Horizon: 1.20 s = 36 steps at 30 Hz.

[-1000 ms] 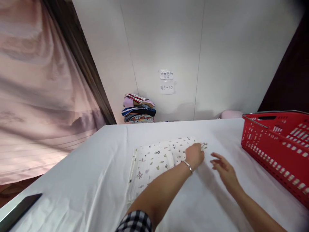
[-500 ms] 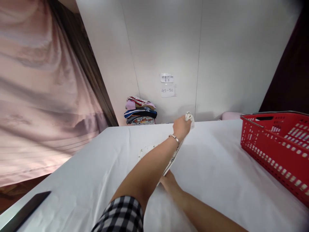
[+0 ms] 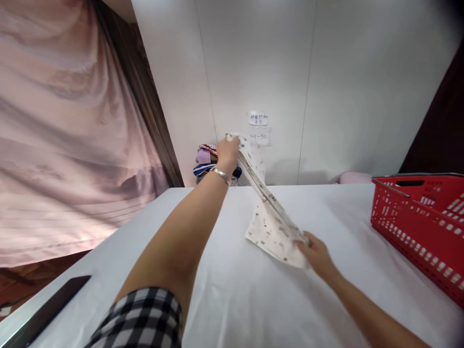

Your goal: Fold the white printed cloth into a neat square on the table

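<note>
A white garment (image 3: 271,227) with small dark and coloured prints is stretched slantwise over the table, its exact kind unclear. My left hand (image 3: 228,153), with a silver bracelet at the wrist, grips its raised far end in front of the wall. At the lower right end, my right hand (image 3: 314,252) pinches the edge between thumb and fingers. Dark trim lines run along the taut edge between both hands. Below that edge the cloth hangs down to the white tabletop (image 3: 217,299).
A red plastic basket (image 3: 416,227) with a metal handle stands at the right. Behind the table's far edge is a stack of folded clothes (image 3: 203,169), partly covered by my left hand. A dark flat object (image 3: 47,309) lies at the left edge. Paper labels (image 3: 259,128) hang on the wall.
My left hand has moved left and up with the garment's far end. My right hand has moved right and away from me, so the cloth now slants the other way, opened out more.
</note>
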Each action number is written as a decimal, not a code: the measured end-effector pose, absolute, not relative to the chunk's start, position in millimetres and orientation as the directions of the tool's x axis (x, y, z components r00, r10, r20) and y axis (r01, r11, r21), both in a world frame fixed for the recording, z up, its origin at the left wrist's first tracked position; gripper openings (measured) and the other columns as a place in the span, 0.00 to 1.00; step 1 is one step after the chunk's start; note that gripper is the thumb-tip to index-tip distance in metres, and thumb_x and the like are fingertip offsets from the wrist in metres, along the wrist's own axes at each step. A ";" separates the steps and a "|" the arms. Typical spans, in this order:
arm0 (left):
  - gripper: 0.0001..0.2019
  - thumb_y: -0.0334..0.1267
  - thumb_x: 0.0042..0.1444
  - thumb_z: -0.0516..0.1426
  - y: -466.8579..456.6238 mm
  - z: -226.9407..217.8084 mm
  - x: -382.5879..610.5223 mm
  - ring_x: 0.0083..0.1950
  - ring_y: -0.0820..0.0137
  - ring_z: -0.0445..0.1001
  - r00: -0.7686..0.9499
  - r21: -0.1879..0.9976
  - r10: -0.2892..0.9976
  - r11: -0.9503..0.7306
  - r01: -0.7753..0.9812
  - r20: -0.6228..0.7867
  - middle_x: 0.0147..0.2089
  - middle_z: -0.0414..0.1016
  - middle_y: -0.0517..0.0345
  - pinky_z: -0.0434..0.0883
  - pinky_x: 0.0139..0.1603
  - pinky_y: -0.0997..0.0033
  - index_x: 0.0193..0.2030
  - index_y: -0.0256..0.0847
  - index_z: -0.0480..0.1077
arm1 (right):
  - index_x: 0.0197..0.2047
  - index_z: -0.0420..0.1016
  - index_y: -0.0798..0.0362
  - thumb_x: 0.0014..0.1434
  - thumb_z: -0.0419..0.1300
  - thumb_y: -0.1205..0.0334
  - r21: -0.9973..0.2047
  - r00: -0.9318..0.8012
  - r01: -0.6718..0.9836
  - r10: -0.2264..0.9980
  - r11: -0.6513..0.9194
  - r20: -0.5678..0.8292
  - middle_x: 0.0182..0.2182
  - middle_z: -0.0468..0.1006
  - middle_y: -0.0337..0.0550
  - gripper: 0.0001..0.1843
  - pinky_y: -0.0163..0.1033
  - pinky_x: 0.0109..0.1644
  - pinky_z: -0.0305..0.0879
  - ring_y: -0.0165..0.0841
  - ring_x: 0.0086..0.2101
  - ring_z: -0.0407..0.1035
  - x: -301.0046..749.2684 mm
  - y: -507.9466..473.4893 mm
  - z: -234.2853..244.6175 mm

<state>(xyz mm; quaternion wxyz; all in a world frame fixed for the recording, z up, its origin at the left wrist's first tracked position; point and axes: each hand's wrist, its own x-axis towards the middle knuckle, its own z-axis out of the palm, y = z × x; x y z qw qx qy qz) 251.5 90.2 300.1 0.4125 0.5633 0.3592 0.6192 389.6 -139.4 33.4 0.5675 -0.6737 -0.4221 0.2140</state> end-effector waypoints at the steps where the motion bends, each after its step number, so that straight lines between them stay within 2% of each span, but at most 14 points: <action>1: 0.04 0.31 0.43 0.56 93.7 301.7 241.5 0.34 0.71 0.70 -0.027 0.917 0.933 -0.358 -0.177 0.359 0.28 0.69 0.58 0.68 0.38 0.68 0.29 0.35 0.66 | 0.37 0.73 0.49 0.47 0.59 0.51 -0.930 0.562 0.368 0.798 -0.006 0.218 0.28 0.76 0.35 0.15 0.37 0.29 0.65 0.37 0.30 0.69 408.5 -150.9 50.0; 3: 0.06 0.30 0.43 0.56 96.3 301.3 222.3 0.32 0.73 0.70 0.013 0.916 0.953 -0.289 -0.277 0.304 0.28 0.69 0.60 0.69 0.36 0.69 0.31 0.35 0.65 | 0.42 0.72 0.51 0.48 0.58 0.48 -0.812 0.565 0.583 0.733 -0.031 0.378 0.32 0.77 0.37 0.20 0.37 0.32 0.66 0.37 0.31 0.70 439.5 -174.6 83.9; 5: 0.07 0.29 0.43 0.56 94.4 295.6 204.3 0.31 0.74 0.69 0.050 0.906 0.961 -0.239 -0.350 0.273 0.28 0.68 0.61 0.70 0.35 0.69 0.32 0.35 0.65 | 0.45 0.71 0.48 0.50 0.57 0.48 -0.646 0.484 0.761 0.714 -0.058 0.506 0.35 0.77 0.39 0.21 0.39 0.36 0.66 0.39 0.34 0.70 460.4 -197.8 113.0; 8: 0.08 0.30 0.41 0.57 88.0 277.3 180.3 0.30 0.75 0.69 0.093 0.900 0.963 -0.199 -0.388 0.253 0.27 0.67 0.61 0.72 0.35 0.70 0.31 0.35 0.65 | 0.49 0.70 0.42 0.52 0.54 0.47 -0.444 0.392 0.889 0.692 -0.114 0.607 0.41 0.77 0.39 0.22 0.43 0.41 0.67 0.43 0.39 0.71 478.3 -223.6 137.4; 12: 0.09 0.31 0.40 0.59 90.3 246.6 163.7 0.31 0.74 0.70 0.125 0.916 0.967 -0.163 -0.365 0.222 0.29 0.69 0.59 0.73 0.34 0.69 0.32 0.34 0.66 | 0.52 0.68 0.39 0.53 0.53 0.45 -0.313 0.296 0.940 0.785 -0.137 0.544 0.46 0.75 0.37 0.23 0.45 0.43 0.68 0.45 0.43 0.70 496.3 -218.8 139.2; 16: 0.09 0.28 0.40 0.58 113.4 232.9 171.7 0.32 0.75 0.70 0.029 0.934 0.995 -0.080 -0.348 0.096 0.30 0.69 0.59 0.72 0.34 0.73 0.32 0.33 0.66 | 0.53 0.68 0.43 0.58 0.50 0.48 -0.223 0.101 0.975 0.909 -0.009 0.405 0.48 0.74 0.37 0.21 0.41 0.45 0.68 0.41 0.45 0.70 514.9 -168.9 145.7; 19: 0.09 0.26 0.41 0.57 130.0 240.4 177.3 0.32 0.76 0.70 -0.044 0.910 0.997 -0.080 -0.407 0.068 0.30 0.69 0.60 0.71 0.35 0.74 0.32 0.34 0.65 | 0.54 0.66 0.46 0.60 0.46 0.50 -0.040 0.021 0.999 0.839 0.001 0.544 0.47 0.74 0.42 0.22 0.45 0.41 0.67 0.42 0.43 0.69 522.6 -134.2 171.0; 23: 0.05 0.27 0.44 0.57 131.4 243.0 163.1 0.32 0.75 0.71 0.000 0.856 0.987 -0.141 -0.498 0.162 0.29 0.69 0.60 0.72 0.35 0.75 0.29 0.35 0.64 | 0.60 0.59 0.46 0.62 0.42 0.55 0.164 -0.064 0.983 0.698 -0.077 0.714 0.48 0.72 0.46 0.23 0.48 0.44 0.64 0.43 0.45 0.66 524.7 -123.2 197.2; 25: 0.05 0.29 0.45 0.57 123.2 222.7 148.0 0.31 0.75 0.71 0.046 0.867 0.984 -0.127 -0.481 0.170 0.28 0.69 0.59 0.72 0.34 0.75 0.29 0.35 0.64 | 0.59 0.59 0.46 0.62 0.42 0.58 0.197 -0.102 0.979 0.694 -0.058 0.713 0.48 0.71 0.46 0.23 0.48 0.49 0.62 0.42 0.47 0.64 524.5 -127.6 185.0; 28: 0.06 0.32 0.45 0.58 101.5 158.2 122.4 0.27 0.77 0.69 0.083 0.950 0.996 0.012 -0.311 0.014 0.26 0.68 0.61 0.71 0.31 0.76 0.28 0.36 0.63 | 0.53 0.68 0.50 0.60 0.43 0.64 0.204 -0.143 0.979 0.744 0.010 0.652 0.46 0.73 0.48 0.21 0.48 0.50 0.61 0.41 0.46 0.66 519.3 -138.1 124.1; 30: 0.08 0.34 0.45 0.59 81.9 103.9 106.6 0.24 0.79 0.67 0.073 0.979 0.982 0.180 -0.100 -0.173 0.23 0.66 0.64 0.71 0.31 0.77 0.26 0.37 0.63 | 0.50 0.71 0.52 0.58 0.43 0.67 0.161 -0.152 0.984 0.816 0.074 0.557 0.45 0.74 0.47 0.22 0.46 0.48 0.63 0.40 0.45 0.67 510.6 -147.3 65.9; 32: 0.08 0.33 0.43 0.60 61.8 55.1 93.3 0.22 0.77 0.66 0.057 0.958 0.956 0.287 0.004 -0.287 0.21 0.65 0.63 0.70 0.26 0.74 0.24 0.35 0.63 | 0.48 0.73 0.49 0.57 0.43 0.66 0.079 -0.187 0.982 0.893 0.169 0.410 0.44 0.76 0.44 0.22 0.44 0.47 0.65 0.38 0.43 0.69 499.5 -158.9 10.3; 33: 0.08 0.33 0.42 0.60 52.8 35.9 87.9 0.22 0.76 0.66 0.042 0.946 0.946 0.320 0.044 -0.322 0.20 0.65 0.63 0.70 0.25 0.74 0.23 0.35 0.63 | 0.49 0.72 0.48 0.57 0.44 0.65 0.033 -0.178 0.984 0.928 0.177 0.326 0.46 0.75 0.43 0.22 0.43 0.47 0.65 0.37 0.44 0.69 494.5 -165.1 -12.1; 36: 0.08 0.35 0.43 0.60 34.5 2.6 75.1 0.22 0.75 0.66 0.013 0.926 0.933 0.353 0.136 -0.358 0.19 0.65 0.63 0.69 0.24 0.74 0.23 0.36 0.64 | 0.52 0.70 0.48 0.55 0.45 0.66 -0.028 -0.134 0.989 0.952 0.147 0.274 0.48 0.73 0.44 0.23 0.43 0.49 0.65 0.37 0.46 0.67 486.9 -182.4 -49.2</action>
